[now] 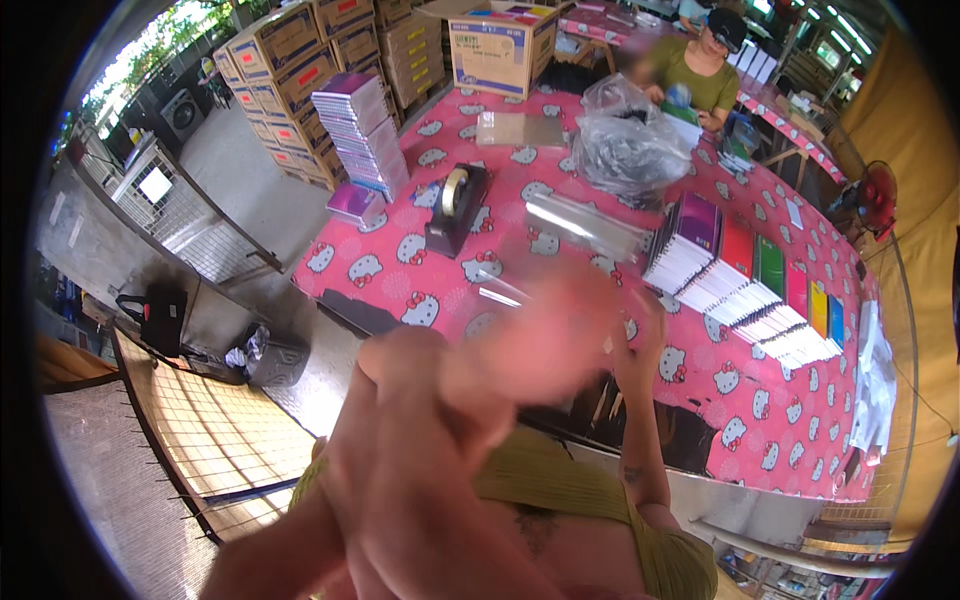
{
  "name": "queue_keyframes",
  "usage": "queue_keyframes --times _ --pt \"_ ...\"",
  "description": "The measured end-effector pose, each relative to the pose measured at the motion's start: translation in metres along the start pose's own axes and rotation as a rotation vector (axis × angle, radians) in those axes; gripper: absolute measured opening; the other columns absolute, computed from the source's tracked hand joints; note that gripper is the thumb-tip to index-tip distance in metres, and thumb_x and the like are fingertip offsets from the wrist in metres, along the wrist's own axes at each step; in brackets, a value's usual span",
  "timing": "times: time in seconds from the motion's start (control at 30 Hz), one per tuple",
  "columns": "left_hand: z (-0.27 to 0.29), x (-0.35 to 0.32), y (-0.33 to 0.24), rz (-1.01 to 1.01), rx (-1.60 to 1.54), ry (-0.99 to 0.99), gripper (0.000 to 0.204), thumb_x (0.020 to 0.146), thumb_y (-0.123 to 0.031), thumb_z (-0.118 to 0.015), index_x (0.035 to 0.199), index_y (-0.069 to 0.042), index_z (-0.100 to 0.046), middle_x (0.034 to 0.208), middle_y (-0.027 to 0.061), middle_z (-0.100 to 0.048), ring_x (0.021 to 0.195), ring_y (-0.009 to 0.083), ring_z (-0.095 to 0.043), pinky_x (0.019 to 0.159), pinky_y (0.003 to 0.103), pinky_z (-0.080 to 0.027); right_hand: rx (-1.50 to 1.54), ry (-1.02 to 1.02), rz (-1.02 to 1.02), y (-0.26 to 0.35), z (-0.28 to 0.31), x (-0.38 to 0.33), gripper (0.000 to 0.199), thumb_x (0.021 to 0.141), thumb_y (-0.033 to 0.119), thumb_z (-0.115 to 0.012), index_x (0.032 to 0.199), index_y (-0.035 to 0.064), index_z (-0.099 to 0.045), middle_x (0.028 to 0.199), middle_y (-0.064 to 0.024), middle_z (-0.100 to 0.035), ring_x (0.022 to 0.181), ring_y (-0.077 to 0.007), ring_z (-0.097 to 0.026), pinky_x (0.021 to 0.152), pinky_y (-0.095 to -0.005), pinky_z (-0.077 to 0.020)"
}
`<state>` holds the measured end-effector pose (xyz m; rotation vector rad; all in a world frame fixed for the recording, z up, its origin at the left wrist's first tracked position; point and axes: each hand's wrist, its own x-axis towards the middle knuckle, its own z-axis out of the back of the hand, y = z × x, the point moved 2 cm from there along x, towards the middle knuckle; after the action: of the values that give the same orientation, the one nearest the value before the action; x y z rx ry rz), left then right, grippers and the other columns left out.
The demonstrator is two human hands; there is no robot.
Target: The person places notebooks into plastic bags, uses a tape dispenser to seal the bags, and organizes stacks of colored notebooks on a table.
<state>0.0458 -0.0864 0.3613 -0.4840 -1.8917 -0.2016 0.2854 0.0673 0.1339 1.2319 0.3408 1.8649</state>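
My left hand looms large in front of the camera. Its fingers are smeared by motion, so whether they grip anything cannot be made out. Beyond it, my right hand is raised over the table's near edge, fingers stretched upward and thumb apart, partly covered by the left hand; nothing shows in it. Closest to the right hand stands a row of notebooks with purple, red, green, pink, yellow and blue covers. A clear plastic sheet lies beside the left hand's blurred fingers, and clear plastic film lies farther back.
A pink patterned cloth covers the table. On it are a tape dispenser, tall purple notebook stacks, a clear plastic bag and an open carton. A co-worker is across the table. A fan stands right.
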Motion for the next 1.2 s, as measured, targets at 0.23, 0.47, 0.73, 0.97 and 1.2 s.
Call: queue_keyframes --times 0.23,0.47,0.73,0.97,1.2 --pt "0.185 -0.042 0.104 0.442 1.021 -0.298 0.021 0.098 -0.011 -0.063 0.115 0.001 -0.067 0.096 0.0043 -0.068 0.082 0.0099 -0.059 0.08 0.026 -0.048 -0.293 0.406 0.009 0.01 -0.018 -0.011 0.024 0.081 0.018 -0.075 0.103 0.013 -0.067 0.096 -0.005 -0.069 0.095 -0.0257 -0.064 0.107 -0.0455 -0.0309" --pt "0.389 -0.175 0.126 1.293 1.333 -0.184 0.032 0.094 -0.038 -0.065 0.108 -0.009 -0.072 0.085 0.0001 -0.065 0.072 0.0088 -0.054 0.063 0.028 -0.048 -0.279 0.373 0.046 0.036 -0.028 0.0 0.011 0.082 0.018 -0.074 0.09 0.0137 -0.069 0.086 -0.0011 -0.069 0.087 -0.0237 -0.065 0.105 -0.0448 -0.0321" --pt "0.388 -0.193 0.137 1.298 0.845 -0.605 0.018 0.085 -0.027 -0.074 0.093 -0.011 -0.068 0.082 -0.0023 -0.061 0.077 0.0105 -0.057 0.064 0.033 -0.046 -0.326 0.318 -0.003 0.038 -0.032 -0.001 0.014 0.083 0.022 -0.073 0.095 0.015 -0.072 0.093 -0.0017 -0.071 0.092 -0.0242 -0.065 0.105 -0.045 -0.0319" --pt "0.391 -0.18 0.115 1.325 2.251 0.505 0.02 0.081 -0.021 -0.076 0.094 -0.008 -0.067 0.089 0.0069 -0.074 0.087 0.0271 -0.072 0.068 0.037 -0.053 -0.315 0.399 -0.01 0.03 -0.042 -0.01 0.024 0.083 0.028 -0.073 0.102 0.014 -0.074 0.097 -0.0034 -0.071 0.097 -0.0231 -0.065 0.107 -0.0483 -0.0295" --pt "0.2 -0.176 0.17 1.146 0.46 0.538 0.027 0.088 0.006 -0.063 0.111 -0.007 -0.069 0.093 0.0061 -0.07 0.086 0.0137 -0.066 0.078 0.032 -0.052 -0.358 0.359 -0.045 0.043 -0.038 0.0 0.028 0.083 0.032 -0.073 0.104 0.0146 -0.074 0.096 -0.0042 -0.071 0.098 -0.0229 -0.065 0.106 -0.0501 -0.0296"
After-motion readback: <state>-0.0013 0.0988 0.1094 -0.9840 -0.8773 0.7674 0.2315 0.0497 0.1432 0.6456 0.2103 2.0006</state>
